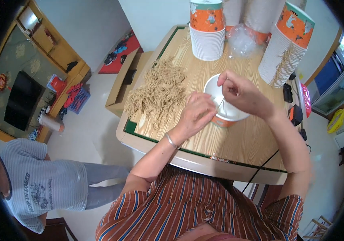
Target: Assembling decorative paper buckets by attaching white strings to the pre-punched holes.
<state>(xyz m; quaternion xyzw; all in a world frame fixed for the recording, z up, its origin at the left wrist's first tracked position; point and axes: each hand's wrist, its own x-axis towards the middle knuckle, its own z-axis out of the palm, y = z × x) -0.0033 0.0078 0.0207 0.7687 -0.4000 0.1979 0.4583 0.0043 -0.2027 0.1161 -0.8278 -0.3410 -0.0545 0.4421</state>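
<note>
Left hand (pixel 196 114): fingers pinched on thin string — probably.
Right hand (pixel 242 93): pinching the same strand over white cup (pixel 225 105).
Done: stacked cups (pixel 207 34) beyond the hands.
Left: tan string pile (pixel 160 90), beside left hand — large.

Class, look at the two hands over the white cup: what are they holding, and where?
Both the left hand and right hand pinch a thin string over the white paper cup, one near each end.

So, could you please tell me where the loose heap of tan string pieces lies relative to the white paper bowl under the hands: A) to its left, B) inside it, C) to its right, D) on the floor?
A: the tan string heap spreads on the wooden table left of the white bowl.
</note>
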